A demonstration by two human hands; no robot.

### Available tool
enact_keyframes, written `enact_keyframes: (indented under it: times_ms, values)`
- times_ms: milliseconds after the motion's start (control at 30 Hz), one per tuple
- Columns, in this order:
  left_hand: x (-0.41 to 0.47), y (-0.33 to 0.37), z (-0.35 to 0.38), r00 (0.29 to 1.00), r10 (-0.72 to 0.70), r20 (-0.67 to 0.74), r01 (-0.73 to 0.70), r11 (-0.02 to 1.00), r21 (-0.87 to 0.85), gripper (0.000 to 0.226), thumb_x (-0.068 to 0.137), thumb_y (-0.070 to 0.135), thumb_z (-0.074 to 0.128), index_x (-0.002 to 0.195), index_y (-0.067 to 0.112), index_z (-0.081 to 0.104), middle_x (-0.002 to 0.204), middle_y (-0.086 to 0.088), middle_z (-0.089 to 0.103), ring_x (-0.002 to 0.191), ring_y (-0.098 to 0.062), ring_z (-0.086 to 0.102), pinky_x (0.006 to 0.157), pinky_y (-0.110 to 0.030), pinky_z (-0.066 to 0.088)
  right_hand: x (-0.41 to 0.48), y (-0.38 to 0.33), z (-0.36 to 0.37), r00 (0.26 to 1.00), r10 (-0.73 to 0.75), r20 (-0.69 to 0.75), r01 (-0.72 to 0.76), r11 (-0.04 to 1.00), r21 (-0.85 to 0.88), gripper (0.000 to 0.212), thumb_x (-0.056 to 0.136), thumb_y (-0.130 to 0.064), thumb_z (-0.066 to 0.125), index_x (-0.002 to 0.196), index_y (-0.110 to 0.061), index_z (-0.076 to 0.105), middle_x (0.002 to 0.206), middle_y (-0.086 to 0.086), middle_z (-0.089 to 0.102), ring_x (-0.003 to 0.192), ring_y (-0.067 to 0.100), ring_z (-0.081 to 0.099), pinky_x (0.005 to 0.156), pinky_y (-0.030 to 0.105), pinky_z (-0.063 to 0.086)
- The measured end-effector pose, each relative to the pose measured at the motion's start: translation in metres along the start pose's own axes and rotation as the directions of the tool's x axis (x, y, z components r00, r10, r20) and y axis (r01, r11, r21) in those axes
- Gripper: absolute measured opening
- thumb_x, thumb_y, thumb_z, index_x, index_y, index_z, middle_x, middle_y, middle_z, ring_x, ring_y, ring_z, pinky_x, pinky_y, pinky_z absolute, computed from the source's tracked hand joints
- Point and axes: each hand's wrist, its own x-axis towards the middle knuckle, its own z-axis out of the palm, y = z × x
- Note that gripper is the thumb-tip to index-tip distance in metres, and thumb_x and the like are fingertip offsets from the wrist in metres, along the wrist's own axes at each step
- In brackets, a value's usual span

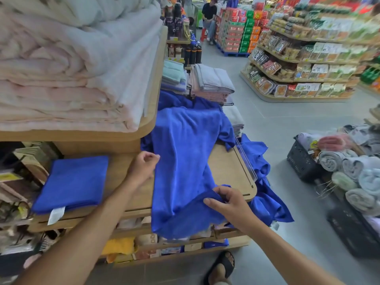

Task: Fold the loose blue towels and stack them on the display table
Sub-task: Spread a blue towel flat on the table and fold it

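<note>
My right hand pinches the near hem of the loose blue towel; left hand curls at its side edge, grip unclear. It drapes over the display table, looks soft, limp and light, so I'd hold it by the corners

Left hand at 8 o'clock and right hand at 5 o'clock are bare, as are both forearms. At 6 o'clock a foot wears a black open-toed slide sandal with one broad strap; pale beige cloth shows below it
</note>
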Motion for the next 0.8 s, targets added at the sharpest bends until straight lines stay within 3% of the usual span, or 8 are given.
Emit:
enact_keyframes:
  times_ms: [67, 133, 267, 367, 533, 600, 700, 800]
  values:
    - [0.034, 0.012, 0.0, 0.977, 0.091, -0.195, -0.062, 0.987, 0.151, 0.03, 0.093, 0.029, 0.07, 0.114, 0.01, 0.062, 0.117, -0.014, 0.067, 0.106, -0.032, 0.065, 0.092, -0.042, 0.052, -0.003, -0.001, 0.001, 1.0, 0.014, -0.001, -0.014, 1.0, 0.016, 0.012, 0.098, -0.012, 0.069, 0.09, -0.003, 0.072, 0.081, 0.017, 0.069, 0.075, 0.018, 0.063, 0.069, 0.037, 0.049]
    - [0.06, 0.024, 0.006, 0.98, 0.073, -0.184, -0.032, 0.977, 0.212, 0.049, 0.094, 0.034, 0.068, 0.131, 0.004, 0.057, 0.131, -0.014, 0.062, 0.12, -0.033, 0.06, 0.104, -0.042, 0.046, -0.008, -0.002, 0.001, 1.0, 0.022, 0.017, -0.023, 0.999, 0.033, 0.018, 0.102, -0.015, 0.063, 0.09, -0.003, 0.071, 0.076, 0.014, 0.063, 0.073, 0.017, 0.057, 0.068, 0.033, 0.045]
    - [0.083, 0.057, 0.026, 0.987, -0.089, -0.135, 0.076, 0.993, -0.092, 0.058, 0.099, 0.037, 0.061, 0.145, 0.004, 0.047, 0.147, -0.014, 0.053, 0.131, -0.031, 0.054, 0.111, -0.046, 0.043, -0.017, -0.006, -0.003, 0.999, 0.037, 0.04, -0.04, 0.996, 0.083, 0.028, 0.104, -0.023, 0.06, 0.099, 0.003, 0.069, 0.091, 0.037, 0.059, 0.082, 0.028, 0.056, 0.075, 0.044, 0.044]
    - [0.084, 0.074, 0.036, 0.985, -0.147, -0.092, 0.108, 0.934, -0.342, 0.058, 0.102, 0.034, 0.058, 0.149, 0.003, 0.042, 0.151, -0.011, 0.049, 0.136, -0.028, 0.05, 0.116, -0.044, 0.039, -0.021, -0.005, -0.004, 0.999, 0.025, 0.033, -0.027, 0.996, 0.085, 0.027, 0.102, -0.029, 0.061, 0.099, -0.004, 0.072, 0.095, 0.034, 0.061, 0.085, 0.029, 0.059, 0.077, 0.043, 0.046]
    - [0.081, 0.088, 0.032, 0.982, -0.185, 0.039, 0.178, 0.837, -0.517, 0.051, 0.099, 0.033, 0.063, 0.144, 0.01, 0.052, 0.134, -0.007, 0.063, 0.124, -0.025, 0.06, 0.106, -0.043, 0.049, -0.021, -0.009, -0.003, 0.999, 0.004, 0.038, -0.007, 0.996, 0.087, 0.047, 0.098, -0.047, 0.059, 0.096, -0.002, 0.069, 0.091, 0.035, 0.057, 0.081, 0.027, 0.055, 0.074, 0.043, 0.043]
    - [0.079, 0.087, 0.03, 0.978, -0.198, 0.061, 0.202, 0.849, -0.488, 0.032, 0.1, 0.021, 0.06, 0.129, 0.008, 0.062, 0.113, -0.008, 0.068, 0.108, -0.024, 0.064, 0.093, -0.039, 0.053, -0.019, -0.013, -0.001, 0.999, -0.018, 0.037, 0.015, 0.998, 0.067, 0.055, 0.095, -0.052, 0.058, 0.095, 0.002, 0.067, 0.089, 0.036, 0.055, 0.079, 0.026, 0.052, 0.073, 0.043, 0.04]
    - [0.069, 0.074, 0.03, 0.957, -0.266, 0.114, 0.289, 0.864, -0.413, 0.016, 0.092, 0.001, 0.058, 0.079, 0.01, 0.062, 0.077, -0.009, 0.062, 0.063, -0.021, 0.065, 0.053, -0.027, 0.052, -0.015, -0.015, 0.001, 0.998, -0.036, 0.044, 0.034, 0.999, 0.043, 0.038, 0.103, -0.038, 0.057, 0.098, -0.003, 0.07, 0.092, 0.034, 0.06, 0.08, 0.024, 0.054, 0.073, 0.04, 0.042]
    - [0.05, 0.051, 0.031, 0.901, -0.369, 0.227, 0.432, 0.795, -0.425, 0.012, 0.088, 0.002, 0.063, 0.078, 0.01, 0.063, 0.073, -0.01, 0.067, 0.061, -0.025, 0.063, 0.046, -0.026, 0.052, -0.012, -0.016, 0.004, 0.998, -0.032, 0.05, 0.03, 0.999, 0.028, 0.023, 0.105, -0.026, 0.056, 0.098, -0.012, 0.074, 0.091, 0.023, 0.068, 0.08, 0.023, 0.061, 0.073, 0.037, 0.047]
